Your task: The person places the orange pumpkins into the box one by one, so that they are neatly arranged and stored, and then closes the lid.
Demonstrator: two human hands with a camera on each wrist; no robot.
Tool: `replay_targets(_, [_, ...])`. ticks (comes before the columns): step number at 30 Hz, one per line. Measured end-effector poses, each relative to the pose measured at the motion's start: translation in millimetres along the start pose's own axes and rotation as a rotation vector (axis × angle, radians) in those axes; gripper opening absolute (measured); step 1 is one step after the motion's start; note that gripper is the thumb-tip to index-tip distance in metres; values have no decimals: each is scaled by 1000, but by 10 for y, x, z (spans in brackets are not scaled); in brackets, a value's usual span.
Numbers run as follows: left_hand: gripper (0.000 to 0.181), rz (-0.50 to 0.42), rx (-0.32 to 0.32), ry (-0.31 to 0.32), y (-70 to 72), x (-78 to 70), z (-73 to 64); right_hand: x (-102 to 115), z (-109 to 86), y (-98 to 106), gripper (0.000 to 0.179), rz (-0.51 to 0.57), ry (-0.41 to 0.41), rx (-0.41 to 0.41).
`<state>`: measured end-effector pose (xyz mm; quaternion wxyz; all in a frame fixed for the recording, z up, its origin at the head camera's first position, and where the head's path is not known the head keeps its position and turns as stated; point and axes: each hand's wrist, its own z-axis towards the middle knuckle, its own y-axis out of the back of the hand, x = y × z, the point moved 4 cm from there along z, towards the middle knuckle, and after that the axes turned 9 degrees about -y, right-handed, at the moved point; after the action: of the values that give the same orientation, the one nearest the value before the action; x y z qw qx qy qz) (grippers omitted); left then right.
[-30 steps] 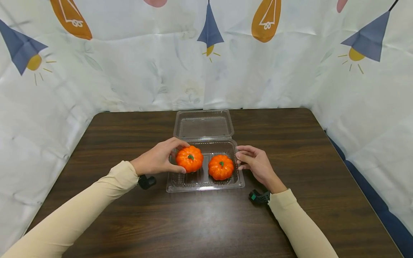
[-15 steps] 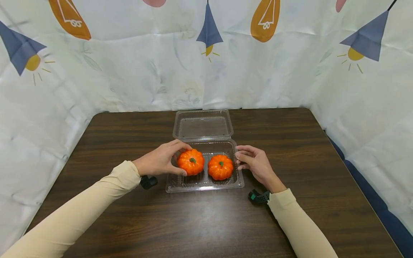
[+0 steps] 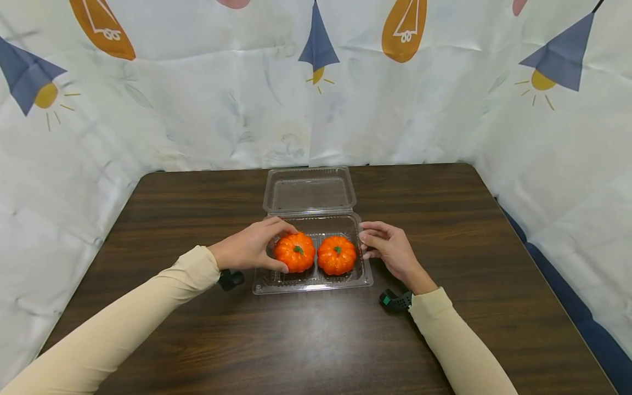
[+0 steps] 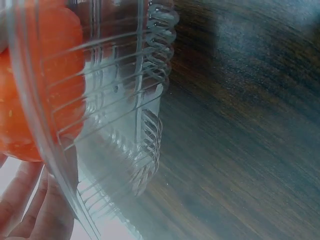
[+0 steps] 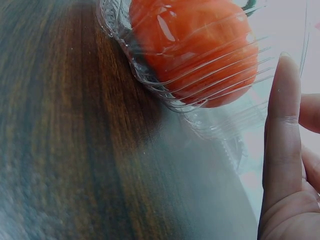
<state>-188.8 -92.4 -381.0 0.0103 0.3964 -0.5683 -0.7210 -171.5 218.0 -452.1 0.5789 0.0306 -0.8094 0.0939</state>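
My left hand [image 3: 254, 244] grips an orange pumpkin [image 3: 294, 253] with a green stem, thumb at its near side and fingers at its far side. That pumpkin sits low in the left half of a clear plastic clamshell container [image 3: 311, 286]. In the left wrist view, the container wall crosses in front of the orange pumpkin [image 4: 60, 95]. A second orange pumpkin [image 3: 337, 255] rests in the right half. My right hand [image 3: 392, 252] is at the container's right rim, its loosely bent fingertips at the edge. In the right wrist view, the thumb [image 5: 283, 135] is straight beside the container wall.
The container's lid [image 3: 311, 190] lies folded back toward the table's far edge. All this is on a dark wood-grain table [image 3: 316, 345]. A printed white cloth [image 3: 237, 109] hangs behind the table and along both sides.
My left hand has moved slightly right and nearer with its pumpkin, closing the gap to the second pumpkin. The right hand stays at the container's right rim.
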Motion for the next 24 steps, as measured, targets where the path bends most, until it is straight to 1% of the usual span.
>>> replay_targets(9, [71, 33, 70, 25, -19, -26, 31, 6, -1, -3, 45, 0, 1, 3])
replay_targets(16, [70, 46, 89, 37, -12, -24, 64, 10, 2, -3, 45, 1, -2, 2])
replay_targets(24, [70, 48, 121, 26, -26, -12, 109, 4, 2, 8, 45, 0, -7, 1])
